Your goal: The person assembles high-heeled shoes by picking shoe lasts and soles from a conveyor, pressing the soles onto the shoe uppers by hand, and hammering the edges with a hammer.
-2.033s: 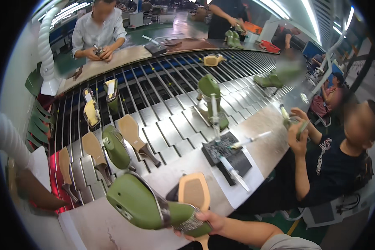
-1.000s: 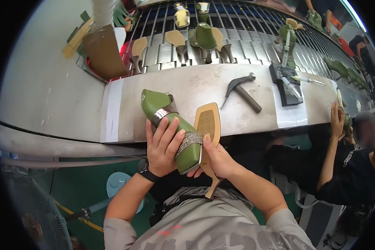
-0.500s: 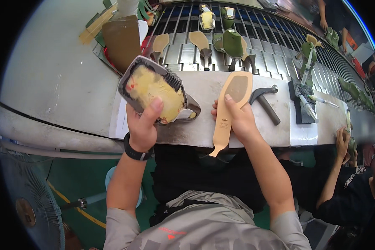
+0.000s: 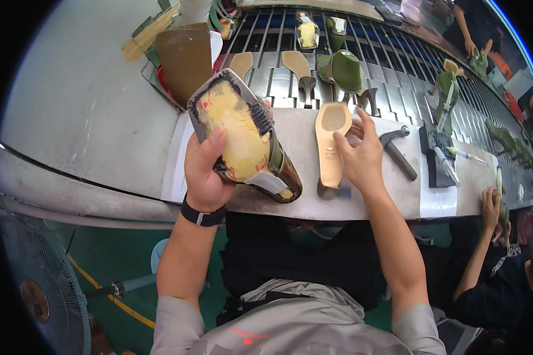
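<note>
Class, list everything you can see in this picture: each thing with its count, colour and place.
Lasted shoe: one, yellow glued bottom up, in left hand.
Sole: one, tan, on bench under right hand.
Hammer: one, dark, right of sole.
Conveyor: one, dark slats, carrying tan soles and green shoes.
Fan: one, grey, lower left.
Co-worker: one, black top, right.
Left hand: grips shoe.
Right hand: touches sole.
</note>
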A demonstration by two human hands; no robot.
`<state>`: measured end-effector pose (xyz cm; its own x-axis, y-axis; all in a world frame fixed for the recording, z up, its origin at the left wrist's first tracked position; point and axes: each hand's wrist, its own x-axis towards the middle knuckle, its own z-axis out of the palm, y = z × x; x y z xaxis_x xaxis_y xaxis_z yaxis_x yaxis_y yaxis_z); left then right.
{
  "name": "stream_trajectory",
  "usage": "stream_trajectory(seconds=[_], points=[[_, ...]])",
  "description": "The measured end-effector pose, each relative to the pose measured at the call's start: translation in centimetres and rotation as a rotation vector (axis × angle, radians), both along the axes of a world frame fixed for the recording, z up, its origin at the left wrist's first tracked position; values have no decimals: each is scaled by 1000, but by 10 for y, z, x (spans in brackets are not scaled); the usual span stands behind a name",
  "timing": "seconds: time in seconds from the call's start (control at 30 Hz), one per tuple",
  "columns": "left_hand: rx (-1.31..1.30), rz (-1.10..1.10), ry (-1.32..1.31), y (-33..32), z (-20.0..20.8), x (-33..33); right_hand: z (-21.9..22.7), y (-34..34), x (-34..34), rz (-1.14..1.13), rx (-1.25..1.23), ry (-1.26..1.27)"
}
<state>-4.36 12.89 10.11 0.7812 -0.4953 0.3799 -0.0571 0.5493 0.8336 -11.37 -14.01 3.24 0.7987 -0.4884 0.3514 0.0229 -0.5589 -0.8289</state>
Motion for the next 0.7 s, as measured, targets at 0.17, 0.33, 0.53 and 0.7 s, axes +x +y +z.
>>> stream_trajectory(seconds=[0.17, 0.33, 0.53, 0.7], points=[[-26, 135, 114, 7, -6, -3, 12, 6, -32, 233, 551, -195], [-302, 22, 270, -13, 11, 7, -1, 47, -55, 396, 502, 7], [-345, -81, 270, -3, 3, 15, -5, 35, -35, 235, 541, -59], [-256, -98, 311, 3, 23, 30, -11, 37, -28, 224, 573, 8]])
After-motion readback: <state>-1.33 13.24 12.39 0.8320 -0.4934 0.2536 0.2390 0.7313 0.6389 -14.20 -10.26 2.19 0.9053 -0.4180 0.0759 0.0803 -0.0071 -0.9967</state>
